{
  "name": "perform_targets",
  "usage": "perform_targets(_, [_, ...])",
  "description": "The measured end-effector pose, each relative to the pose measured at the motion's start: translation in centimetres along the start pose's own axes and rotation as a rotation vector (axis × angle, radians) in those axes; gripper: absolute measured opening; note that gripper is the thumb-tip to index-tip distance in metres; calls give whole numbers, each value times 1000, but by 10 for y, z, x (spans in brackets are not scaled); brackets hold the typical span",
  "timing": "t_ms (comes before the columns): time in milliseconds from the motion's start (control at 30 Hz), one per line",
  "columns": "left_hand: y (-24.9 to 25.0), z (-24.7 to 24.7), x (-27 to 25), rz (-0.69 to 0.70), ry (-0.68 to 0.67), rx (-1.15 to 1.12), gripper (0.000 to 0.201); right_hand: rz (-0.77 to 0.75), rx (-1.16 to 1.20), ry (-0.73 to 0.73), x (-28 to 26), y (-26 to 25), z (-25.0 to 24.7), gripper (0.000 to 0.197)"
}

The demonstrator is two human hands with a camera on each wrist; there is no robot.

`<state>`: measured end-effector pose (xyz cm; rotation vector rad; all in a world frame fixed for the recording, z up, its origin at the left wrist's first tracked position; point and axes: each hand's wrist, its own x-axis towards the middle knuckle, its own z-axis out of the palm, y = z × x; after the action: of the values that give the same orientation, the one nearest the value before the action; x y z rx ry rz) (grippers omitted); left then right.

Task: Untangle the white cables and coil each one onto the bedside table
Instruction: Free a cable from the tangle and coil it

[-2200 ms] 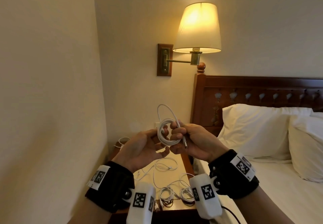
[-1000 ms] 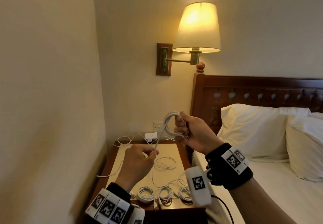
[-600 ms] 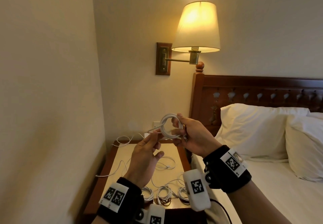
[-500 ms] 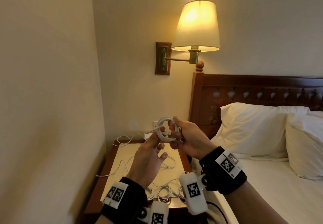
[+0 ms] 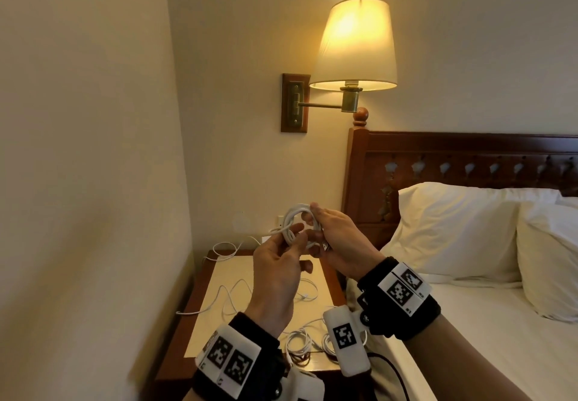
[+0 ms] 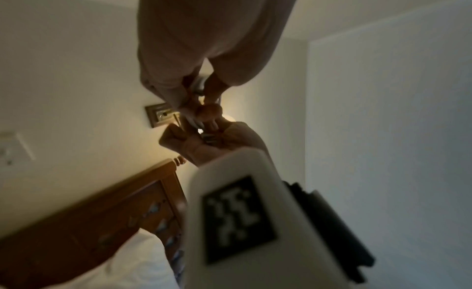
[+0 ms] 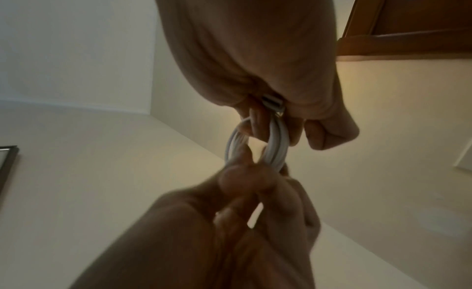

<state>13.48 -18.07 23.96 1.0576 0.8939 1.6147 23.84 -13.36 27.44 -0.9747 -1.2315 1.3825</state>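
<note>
Holding the coiled white cable (image 5: pixel 301 224) above the bedside table (image 5: pixel 219 278), the right hand (image 5: pixel 337 244) grips one side while the left hand (image 5: pixel 276 271), now risen from below, pinches the other.

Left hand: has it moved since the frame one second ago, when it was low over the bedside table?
Yes. The left hand has risen from over the bedside table to the coiled cable held by the right hand, level with the wall socket.
</note>
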Motion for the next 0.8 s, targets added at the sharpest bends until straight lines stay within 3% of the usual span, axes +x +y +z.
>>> perform_targets(67, [-3, -6, -1, 48, 6, 116, 16, -22, 14, 12, 1, -3, -1, 34])
perform_targets(167, [-10, -11, -5, 268, 35, 469, 20, -28, 26, 5, 2, -7, -4, 35])
perform_targets(300, [-16, -16, -7, 527, -52, 1027, 30, -10, 60, -75, 4, -15, -8, 38])
perform_targets(367, [-17, -22, -4, 588, -104, 1177, 30, -12, 87, -91, 5, -19, -8, 39])
perform_targets(633, [-5, -36, -3, 793, -419, 1331, 31, 5, 145, -78, 7, -29, 0, 38])
perform_targets(800, [-3, -40, -7, 912, -364, 1415, 33, -13, 116, -149, 6, -29, 2, 37])
